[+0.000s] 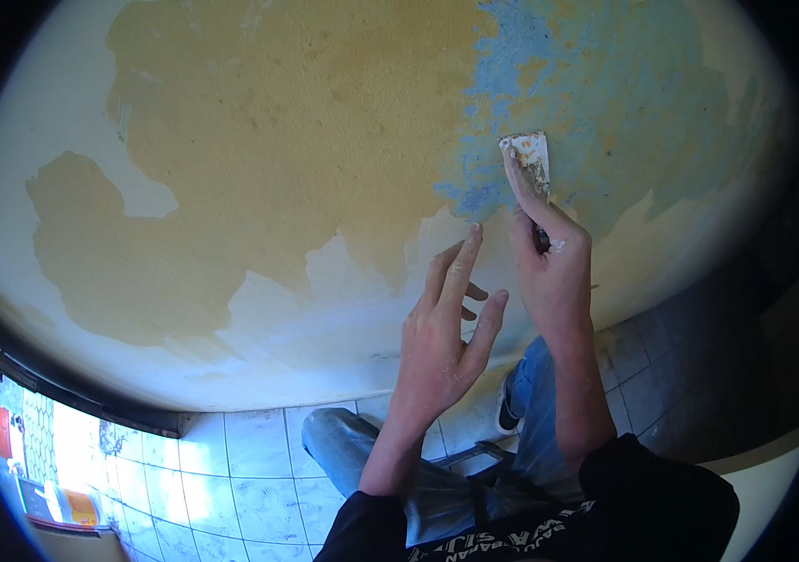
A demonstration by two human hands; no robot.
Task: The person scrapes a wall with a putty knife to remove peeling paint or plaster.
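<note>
A painted wall (301, 140) fills the view before me, with yellow, blue, green and white patches. My right hand (557, 260) grips a putty knife (534, 158) by its handle, the index finger laid along the blade. White residue coats the blade, whose wide edge points up over the border of the blue and green patches. White smudges mark the skin of that hand. Lower and to the left, my left hand (452, 327) holds nothing; its fingers are apart, the index fingertip close to the wall below the blue patch. Whether it touches the wall I cannot tell.
White floor tiles (259, 449) run along the wall's foot, with my jeans-clad legs above them. A dark frame (477, 460) lies between my legs. At the lower left are a doorway's dark edge (90, 397) and an orange and white bucket (78, 507).
</note>
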